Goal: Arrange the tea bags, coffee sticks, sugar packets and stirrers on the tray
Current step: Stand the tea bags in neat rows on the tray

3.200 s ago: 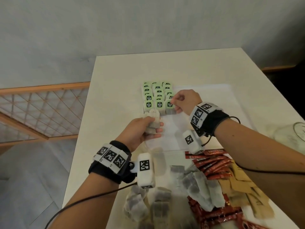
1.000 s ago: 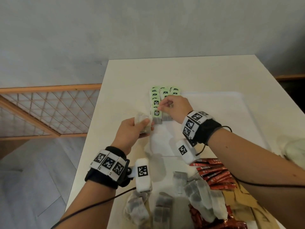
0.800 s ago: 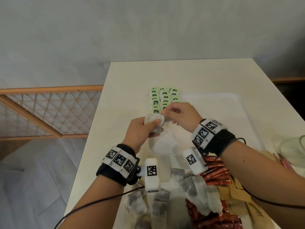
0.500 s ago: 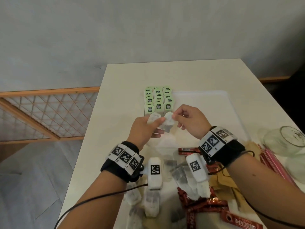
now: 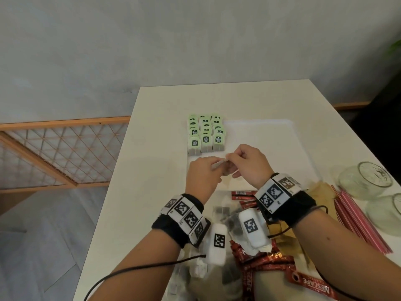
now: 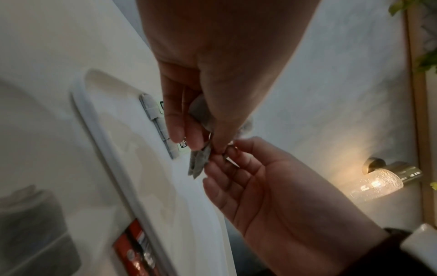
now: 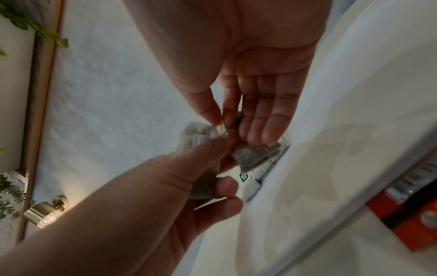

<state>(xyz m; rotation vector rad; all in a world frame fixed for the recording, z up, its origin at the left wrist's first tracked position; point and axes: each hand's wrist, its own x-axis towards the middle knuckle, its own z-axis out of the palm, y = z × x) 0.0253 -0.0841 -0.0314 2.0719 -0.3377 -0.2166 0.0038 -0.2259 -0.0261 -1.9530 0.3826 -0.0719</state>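
Both hands meet above the near left part of the white tray (image 5: 282, 135), which lies on the pale counter (image 5: 156, 192). The left hand (image 5: 202, 175) has its thumb and fingers curled around a small bunch of tea bags (image 7: 201, 149), and the right hand (image 5: 249, 164) pinches one tea bag (image 6: 199, 162) between thumb and forefinger, its other fingers loosely spread. The two hands touch at the fingertips, with the pinched bag hanging just below them. Just beyond the hands, three neat rows of tea bags with green tags (image 5: 206, 133) stand in the tray's far left corner. Behind the wrists, nearer the person, loose tea bags (image 5: 221, 211), red coffee sticks (image 5: 267, 263) and brown sugar packets (image 5: 282, 235) lie in a mixed heap on the counter. To the right of the right wrist lie pink stirrers (image 5: 355, 218), with two clear glass jars (image 5: 368, 181) on their sides just past them.
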